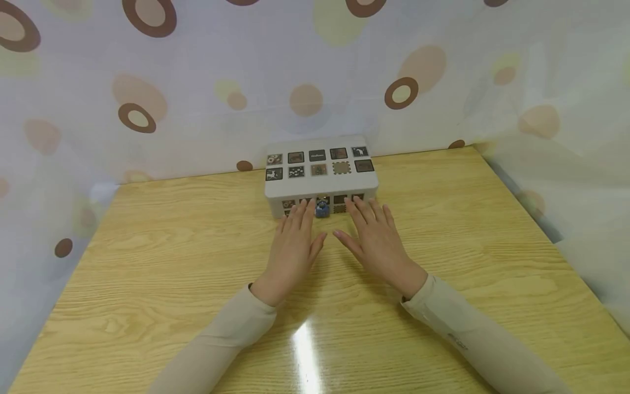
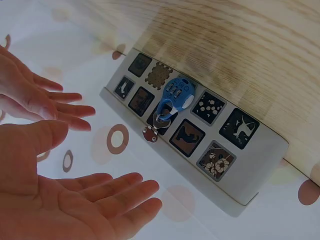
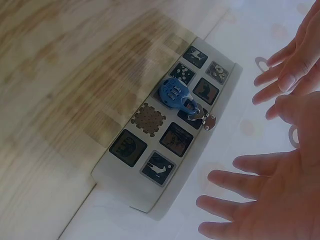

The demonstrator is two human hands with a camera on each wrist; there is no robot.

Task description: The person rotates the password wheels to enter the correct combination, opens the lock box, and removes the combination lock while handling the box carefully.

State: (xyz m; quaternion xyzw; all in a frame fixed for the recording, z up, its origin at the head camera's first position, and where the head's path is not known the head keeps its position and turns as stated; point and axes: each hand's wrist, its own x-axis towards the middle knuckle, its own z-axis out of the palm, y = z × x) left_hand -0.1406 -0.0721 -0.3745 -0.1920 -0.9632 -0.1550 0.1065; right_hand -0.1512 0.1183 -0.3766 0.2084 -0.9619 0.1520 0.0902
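A white box [image 1: 320, 186] printed with small square pictures lies at the back of the table. On its front hangs a blue combination padlock [image 2: 176, 95], hooked through a metal hasp [image 2: 150, 134] on the lid's edge; number dials show on the padlock's face. My left hand [image 1: 292, 249] hovers left of the padlock, fingers straight and thumb spread, holding nothing. Mirroring it on the right, my right hand [image 1: 379, 243] has its fingers extended and grips nothing. Both wrist views show the palms apart from the padlock [image 3: 175, 94].
The wooden table [image 1: 172, 262] reaches a white curtain [image 1: 275, 65] with brown and yellow circles behind the box. More of that curtain hangs along the left and right sides. A bright light reflection lies on the tabletop near the front.
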